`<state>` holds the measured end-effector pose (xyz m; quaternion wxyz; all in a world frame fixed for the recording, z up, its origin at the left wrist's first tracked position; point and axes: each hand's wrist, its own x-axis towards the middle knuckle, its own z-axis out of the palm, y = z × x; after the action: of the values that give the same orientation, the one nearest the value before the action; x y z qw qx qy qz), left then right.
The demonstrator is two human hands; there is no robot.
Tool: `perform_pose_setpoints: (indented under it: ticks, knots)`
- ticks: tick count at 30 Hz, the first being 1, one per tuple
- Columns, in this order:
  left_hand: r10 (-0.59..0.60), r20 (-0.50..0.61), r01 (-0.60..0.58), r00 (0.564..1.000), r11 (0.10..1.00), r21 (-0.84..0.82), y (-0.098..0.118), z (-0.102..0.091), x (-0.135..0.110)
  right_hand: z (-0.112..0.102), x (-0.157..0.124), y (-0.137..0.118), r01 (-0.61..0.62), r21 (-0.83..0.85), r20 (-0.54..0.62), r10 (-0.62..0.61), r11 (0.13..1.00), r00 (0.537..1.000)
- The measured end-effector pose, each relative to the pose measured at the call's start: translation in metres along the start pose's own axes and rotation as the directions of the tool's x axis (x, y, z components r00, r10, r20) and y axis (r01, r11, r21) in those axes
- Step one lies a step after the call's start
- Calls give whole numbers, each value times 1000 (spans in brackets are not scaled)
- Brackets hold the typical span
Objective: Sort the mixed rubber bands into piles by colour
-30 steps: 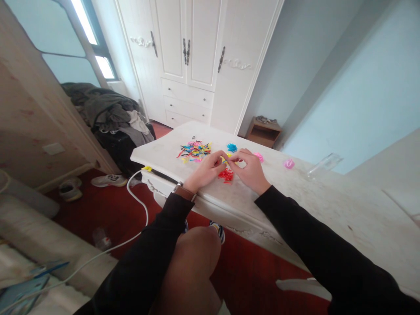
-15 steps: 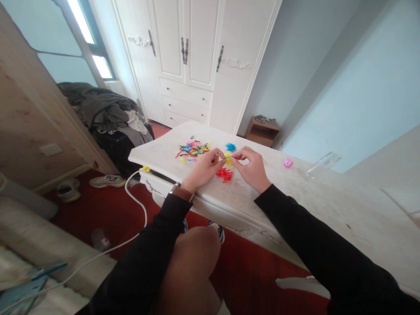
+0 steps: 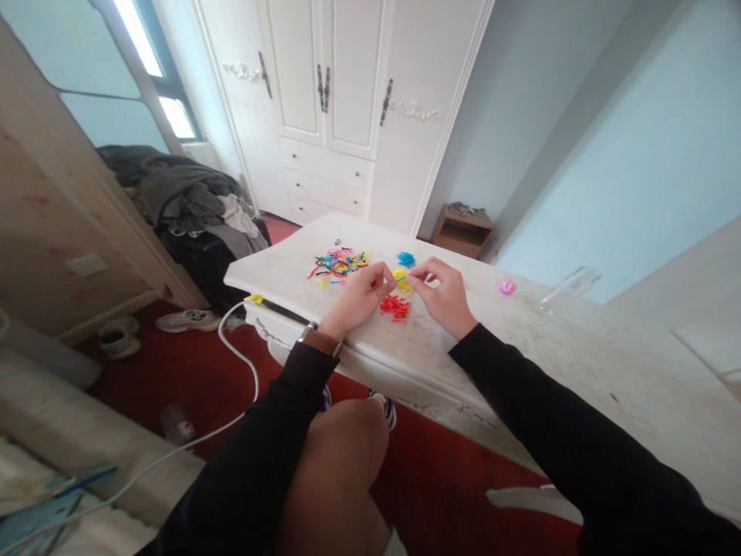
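Observation:
My left hand (image 3: pixel 360 296) and my right hand (image 3: pixel 443 295) hover over a white tabletop (image 3: pixel 521 347), fingertips pinched and nearly meeting. Between them stretches a thin strand (image 3: pixel 401 279) that looks blue and yellow. Under the fingertips lie a small yellow heap (image 3: pixel 400 283) and a red heap (image 3: pixel 394 306). A mixed pile of coloured bands (image 3: pixel 337 262) sits to the left, a blue heap (image 3: pixel 406 259) just beyond the hands, and a pink heap (image 3: pixel 506 286) further right.
A clear glass (image 3: pixel 568 286) lies on its side near the table's far right. A white cable (image 3: pixel 243 351) hangs off the table's left edge. A white wardrobe (image 3: pixel 341 100), a clothes pile (image 3: pixel 191 205) and shoes (image 3: pixel 179 319) stand beyond.
My hands drew slightly apart, pulling the pinched strand out between them. The camera shifted a little.

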<state>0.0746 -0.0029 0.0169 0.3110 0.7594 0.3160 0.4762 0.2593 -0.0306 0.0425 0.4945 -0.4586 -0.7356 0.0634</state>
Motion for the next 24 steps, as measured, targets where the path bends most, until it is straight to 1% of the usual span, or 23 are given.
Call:
perform_pose_setpoints:
  ticks: [2,4,6,8,9,10,11,12,14,16,19,21,24]
  knots:
    - [-10,-26,9,1000,1000,-10,-2,0,1,-2,2,2,-26,2,-48,26,1000,998]
    - [-22,-52,21,998,1000,-13,-4,1,2,-7,7,7,-64,-9,-135,62,998,989]
    - [-36,-65,35,997,999,-16,-7,2,3,-15,13,14,-107,-27,-262,96,994,960]
    - [-43,-59,41,997,999,-24,-8,4,4,-23,17,20,-140,-38,-383,115,989,916]
    - [-43,-53,41,998,999,-27,-9,4,4,-26,19,22,-153,-41,-418,122,987,900]
    - [-41,-47,40,998,999,-28,-9,4,4,-27,19,23,-161,-44,-427,127,986,895]
    - [-40,-42,39,998,999,-28,-9,5,4,-26,18,22,-161,-49,-411,127,986,903]
    - [-39,-38,38,999,999,-29,-9,4,4,-24,17,21,-153,-53,-373,123,987,920]
    - [-37,-30,36,999,999,-32,-8,4,3,-18,12,16,-108,-55,-264,89,993,960]
    - [-31,-18,30,999,999,-42,-6,2,2,-10,8,10,-34,-46,-135,27,998,991]
    - [-26,-8,25,1000,998,-53,-3,1,0,-2,3,5,37,-8,9,-37,999,999]
    - [-31,-8,30,999,998,-53,-2,0,0,-1,2,5,25,14,43,-25,1000,999]
    - [-41,-4,41,999,998,-44,0,-1,0,-2,2,7,-8,20,58,7,1000,998]
